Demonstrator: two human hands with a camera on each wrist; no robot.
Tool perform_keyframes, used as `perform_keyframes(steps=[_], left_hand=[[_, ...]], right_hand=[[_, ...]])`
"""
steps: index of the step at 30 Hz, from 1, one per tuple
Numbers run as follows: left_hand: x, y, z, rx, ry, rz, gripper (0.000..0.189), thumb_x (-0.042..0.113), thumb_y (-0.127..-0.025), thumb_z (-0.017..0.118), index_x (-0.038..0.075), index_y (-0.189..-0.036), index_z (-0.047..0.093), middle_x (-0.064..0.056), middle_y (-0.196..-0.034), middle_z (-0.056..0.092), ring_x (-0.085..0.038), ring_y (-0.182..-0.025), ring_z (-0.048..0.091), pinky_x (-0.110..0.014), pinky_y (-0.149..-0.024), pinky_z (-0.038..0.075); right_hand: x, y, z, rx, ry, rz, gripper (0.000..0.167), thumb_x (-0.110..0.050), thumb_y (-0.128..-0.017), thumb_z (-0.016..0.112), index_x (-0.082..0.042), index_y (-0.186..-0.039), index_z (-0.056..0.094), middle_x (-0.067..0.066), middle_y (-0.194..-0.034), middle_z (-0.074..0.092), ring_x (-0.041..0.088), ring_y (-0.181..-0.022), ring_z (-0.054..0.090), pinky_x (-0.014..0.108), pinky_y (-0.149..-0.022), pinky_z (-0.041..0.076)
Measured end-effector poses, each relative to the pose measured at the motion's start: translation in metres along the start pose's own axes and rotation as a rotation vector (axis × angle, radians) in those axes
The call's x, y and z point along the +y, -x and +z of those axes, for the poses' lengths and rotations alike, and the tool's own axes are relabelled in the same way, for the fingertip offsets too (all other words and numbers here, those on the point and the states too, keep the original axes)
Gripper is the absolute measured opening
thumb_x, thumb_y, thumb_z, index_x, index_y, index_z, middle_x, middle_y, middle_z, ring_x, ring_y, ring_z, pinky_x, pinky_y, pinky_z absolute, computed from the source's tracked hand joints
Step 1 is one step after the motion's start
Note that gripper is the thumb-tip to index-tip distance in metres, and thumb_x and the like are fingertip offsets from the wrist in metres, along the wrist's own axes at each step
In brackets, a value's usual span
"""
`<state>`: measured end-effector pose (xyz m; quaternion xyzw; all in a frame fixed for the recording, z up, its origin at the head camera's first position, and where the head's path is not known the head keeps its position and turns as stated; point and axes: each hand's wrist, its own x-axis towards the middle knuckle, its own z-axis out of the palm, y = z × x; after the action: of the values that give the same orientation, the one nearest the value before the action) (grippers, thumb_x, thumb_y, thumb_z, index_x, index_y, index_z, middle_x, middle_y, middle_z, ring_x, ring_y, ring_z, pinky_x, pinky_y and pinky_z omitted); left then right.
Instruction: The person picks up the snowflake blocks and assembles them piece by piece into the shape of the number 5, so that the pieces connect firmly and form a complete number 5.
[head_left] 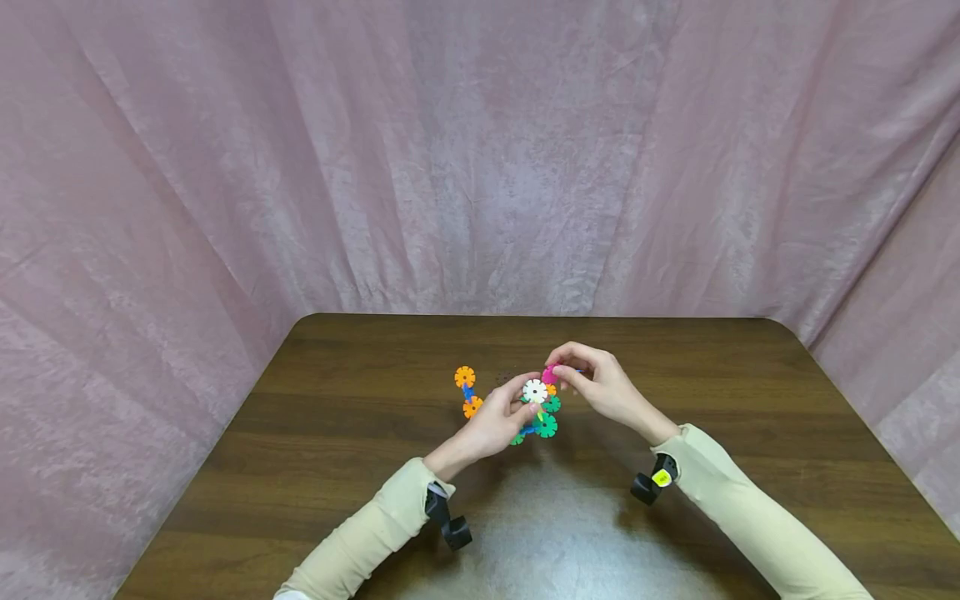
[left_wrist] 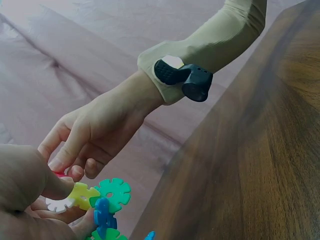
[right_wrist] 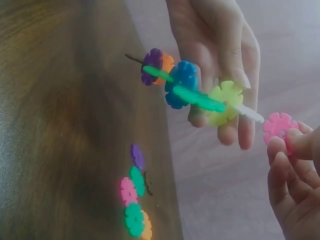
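My left hand (head_left: 498,417) holds a chain of notched plastic flower discs, with its thumb by the white disc (head_left: 535,391) and the yellow disc (right_wrist: 226,102). Green discs (left_wrist: 112,194), a blue disc (right_wrist: 181,85) and a purple disc (right_wrist: 151,66) follow along this chain. Between thumb and fingers my right hand (head_left: 606,387) pinches a pink disc (right_wrist: 279,127). Its edge is right at the outer end of the white disc. To the left of the left hand, orange discs (head_left: 465,377) show with a blue disc (head_left: 468,392) between them.
Loose discs lie on the brown wooden table (head_left: 360,467), among them a purple one (right_wrist: 137,156), a pink one (right_wrist: 128,191) and a green one (right_wrist: 134,220). A pink curtain (head_left: 480,167) hangs behind the table. Each wrist wears a black camera (head_left: 448,518).
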<state>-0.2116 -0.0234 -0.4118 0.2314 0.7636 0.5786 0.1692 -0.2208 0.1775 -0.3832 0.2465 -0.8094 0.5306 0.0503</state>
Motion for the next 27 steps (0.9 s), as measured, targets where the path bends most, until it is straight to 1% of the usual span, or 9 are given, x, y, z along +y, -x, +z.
perform_keyframes(steps=[3,5,10,14,16,20,22,25,27], left_hand=[[0.001,0.000,0.001,-0.007,-0.010,0.004,0.049,0.007,-0.101,0.046,0.000,-0.147,0.032,-0.022,-0.135,0.051,-0.035,-0.121,0.058,-0.034,-0.090,0.054],[0.001,0.000,0.001,-0.014,-0.007,0.006,0.048,0.006,-0.101,0.046,0.000,-0.147,0.032,-0.022,-0.136,0.050,-0.036,-0.121,0.058,-0.034,-0.090,0.054],[0.002,0.000,0.001,-0.028,0.014,0.010,0.048,0.004,-0.101,0.046,-0.001,-0.147,0.031,-0.023,-0.137,0.049,-0.039,-0.123,0.055,-0.035,-0.092,0.054],[0.000,0.000,0.000,-0.043,0.042,0.016,0.048,0.002,-0.101,0.045,-0.002,-0.147,0.031,-0.024,-0.135,0.049,-0.042,-0.122,0.055,-0.034,-0.089,0.054],[0.000,0.000,-0.001,-0.051,0.054,0.016,0.048,0.002,-0.101,0.045,-0.002,-0.147,0.031,-0.024,-0.136,0.049,-0.041,-0.122,0.055,-0.032,-0.089,0.055],[0.000,0.000,-0.001,-0.062,0.072,0.014,0.049,0.004,-0.100,0.046,-0.002,-0.147,0.031,-0.024,-0.137,0.050,-0.040,-0.122,0.056,-0.032,-0.090,0.054],[0.000,0.000,-0.001,-0.065,0.077,0.015,0.049,0.004,-0.100,0.047,-0.003,-0.147,0.031,-0.025,-0.137,0.050,-0.039,-0.120,0.057,-0.034,-0.092,0.054],[-0.001,0.000,-0.001,-0.051,0.100,0.018,0.046,0.003,-0.101,0.044,-0.005,-0.145,0.034,-0.027,-0.133,0.054,-0.036,-0.115,0.061,-0.037,-0.093,0.053],[-0.001,-0.001,0.000,-0.035,0.159,0.008,0.041,0.003,-0.102,0.041,-0.006,-0.142,0.037,-0.030,-0.131,0.055,-0.035,-0.114,0.062,-0.039,-0.094,0.053]], right_hand=[[-0.014,0.002,-0.001,-0.016,0.006,-0.012,0.008,0.000,-0.094,0.058,0.002,-0.099,0.064,0.001,-0.077,0.060,0.003,-0.066,0.053,0.024,-0.054,0.044],[-0.010,0.002,-0.001,-0.017,0.014,-0.020,0.008,-0.001,-0.094,0.059,0.002,-0.099,0.064,0.003,-0.078,0.061,0.004,-0.067,0.054,0.023,-0.055,0.044],[0.012,-0.001,0.000,0.002,0.035,-0.059,0.010,-0.007,-0.094,0.061,0.000,-0.100,0.065,0.008,-0.083,0.065,0.006,-0.069,0.058,0.023,-0.059,0.049],[0.012,-0.001,0.000,0.007,0.049,-0.085,0.009,-0.007,-0.093,0.062,-0.001,-0.099,0.065,0.007,-0.084,0.065,0.006,-0.069,0.058,0.024,-0.061,0.050],[0.011,-0.001,0.000,0.005,0.064,-0.095,0.007,-0.007,-0.093,0.062,-0.005,-0.098,0.066,0.005,-0.086,0.066,0.006,-0.070,0.058,0.024,-0.061,0.050],[0.010,-0.001,0.001,-0.009,0.093,-0.105,0.008,-0.006,-0.092,0.063,-0.009,-0.098,0.068,0.005,-0.091,0.068,0.006,-0.073,0.059,0.023,-0.062,0.050],[0.010,-0.001,0.000,-0.020,0.100,-0.104,0.009,-0.005,-0.092,0.063,-0.010,-0.098,0.068,0.006,-0.092,0.068,0.007,-0.073,0.059,0.022,-0.062,0.049],[0.008,-0.001,0.000,-0.031,0.108,-0.111,0.009,-0.006,-0.091,0.064,-0.012,-0.095,0.069,0.003,-0.092,0.068,0.009,-0.072,0.057,0.022,-0.061,0.048],[0.007,-0.001,0.000,-0.033,0.114,-0.123,0.009,-0.006,-0.091,0.065,-0.014,-0.094,0.069,0.001,-0.090,0.067,0.009,-0.069,0.055,0.022,-0.059,0.047]])
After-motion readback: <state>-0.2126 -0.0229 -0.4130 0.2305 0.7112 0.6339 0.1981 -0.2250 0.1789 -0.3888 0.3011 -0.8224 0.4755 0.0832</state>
